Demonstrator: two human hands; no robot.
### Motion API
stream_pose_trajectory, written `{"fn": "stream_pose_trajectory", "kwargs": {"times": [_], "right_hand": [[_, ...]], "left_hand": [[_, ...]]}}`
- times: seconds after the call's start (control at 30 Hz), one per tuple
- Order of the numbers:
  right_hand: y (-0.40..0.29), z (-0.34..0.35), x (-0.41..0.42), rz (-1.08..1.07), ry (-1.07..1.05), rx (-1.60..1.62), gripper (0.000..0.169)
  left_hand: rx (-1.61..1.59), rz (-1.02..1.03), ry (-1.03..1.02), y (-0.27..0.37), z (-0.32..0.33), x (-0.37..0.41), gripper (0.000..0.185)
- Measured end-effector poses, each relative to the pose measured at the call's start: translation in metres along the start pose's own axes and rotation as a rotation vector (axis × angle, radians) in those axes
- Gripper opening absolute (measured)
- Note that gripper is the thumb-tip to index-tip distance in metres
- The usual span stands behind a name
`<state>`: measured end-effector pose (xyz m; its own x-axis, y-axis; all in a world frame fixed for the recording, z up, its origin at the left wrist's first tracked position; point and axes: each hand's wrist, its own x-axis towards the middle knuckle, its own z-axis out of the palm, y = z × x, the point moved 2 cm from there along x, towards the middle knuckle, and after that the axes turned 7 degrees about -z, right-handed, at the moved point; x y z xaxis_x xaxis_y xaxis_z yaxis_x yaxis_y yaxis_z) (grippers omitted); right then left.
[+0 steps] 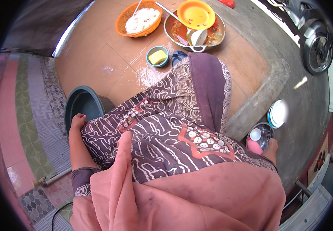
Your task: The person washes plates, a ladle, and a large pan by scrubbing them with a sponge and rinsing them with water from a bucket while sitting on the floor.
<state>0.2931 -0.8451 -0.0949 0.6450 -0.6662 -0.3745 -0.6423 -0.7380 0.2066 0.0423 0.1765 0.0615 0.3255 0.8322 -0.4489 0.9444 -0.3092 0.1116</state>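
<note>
My left hand [78, 121], fingers curled, is at the near side of a dark grey-green plastic bucket [81, 98]. Whether it grips the bucket's rim is unclear. Down on the right, my right hand [271, 146] overlaps the edge of a shiny metal bowl [266, 131]; most of its fingers are hidden, so its hold cannot be made out. Inside that bowl are a white cup [255, 134] and a pink item [254, 147]. White and blue dishes [276, 114] are stacked just beyond it.
Ahead on wet tiles [120, 78] stand an orange basket [119, 24] of whitish food, a soiled wok [169, 31] holding a yellow plate [196, 14], and a small blue bowl [148, 59] with a yellow sponge [158, 57]. A raised concrete edge [261, 95] runs right; a motorcycle [318, 46] stands beyond.
</note>
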Motion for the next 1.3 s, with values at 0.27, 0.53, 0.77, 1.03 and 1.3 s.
{"fn": "stream_pose_trajectory", "kwargs": {"times": [0.27,0.53,0.77,1.03,1.3], "right_hand": [[-0.182,-0.112,-0.046,-0.588,0.311,0.241,0.045],[-0.393,-0.237,-0.163,-1.340,0.065,0.563,0.035],[-0.554,-0.321,-0.230,-1.584,0.032,0.312,0.034],[-0.691,-0.315,-0.190,-1.362,0.144,-0.170,0.035],[-0.676,-0.154,-0.089,-0.581,-0.374,0.772,0.048]], "left_hand": [[-0.026,0.139,0.041,0.032,-0.009,-0.014,0.026],[-0.423,0.402,0.029,0.132,-0.028,-0.050,0.028],[-0.405,0.431,-0.125,0.208,0.000,-0.053,0.032],[-0.149,0.309,-0.364,0.222,0.051,-0.075,0.034],[-0.288,0.086,-0.441,0.196,0.057,-0.090,0.033]]}}
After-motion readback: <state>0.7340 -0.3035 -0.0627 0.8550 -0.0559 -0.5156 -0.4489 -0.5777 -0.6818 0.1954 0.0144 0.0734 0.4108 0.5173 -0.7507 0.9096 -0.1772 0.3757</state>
